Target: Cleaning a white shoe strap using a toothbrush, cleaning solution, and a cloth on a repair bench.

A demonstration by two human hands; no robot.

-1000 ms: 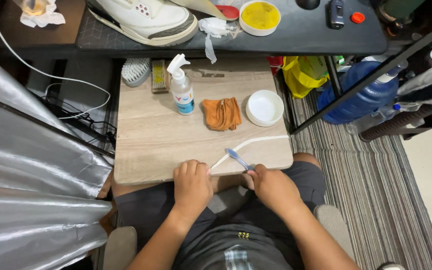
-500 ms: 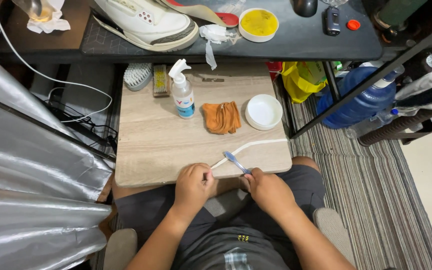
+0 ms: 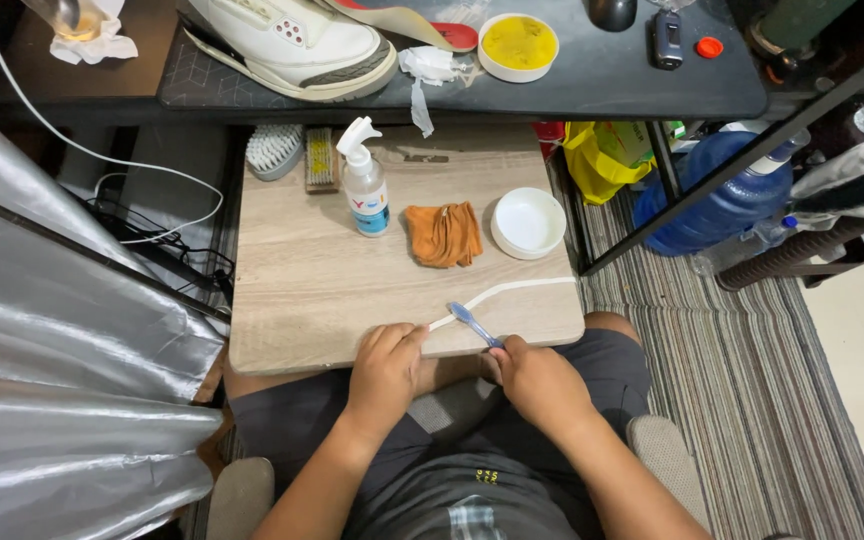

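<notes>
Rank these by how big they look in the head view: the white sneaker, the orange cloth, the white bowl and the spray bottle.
1. White sneaker, clearly the largest, though the frame cuts it off.
2. Orange cloth and white bowl: these look much alike, too close to rank.
3. Spray bottle: smallest by a little, but it stands upright, seen from above, so unsure.

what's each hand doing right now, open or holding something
Left hand: fingers closed, pinning the near end of the white shoelace on the board.
Right hand: closed on the blue toothbrush.

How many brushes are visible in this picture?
3: a blue toothbrush in the right hand; a white-bristled scrub brush and a wooden brush at the table's far left edge. Others may be hidden.
</notes>
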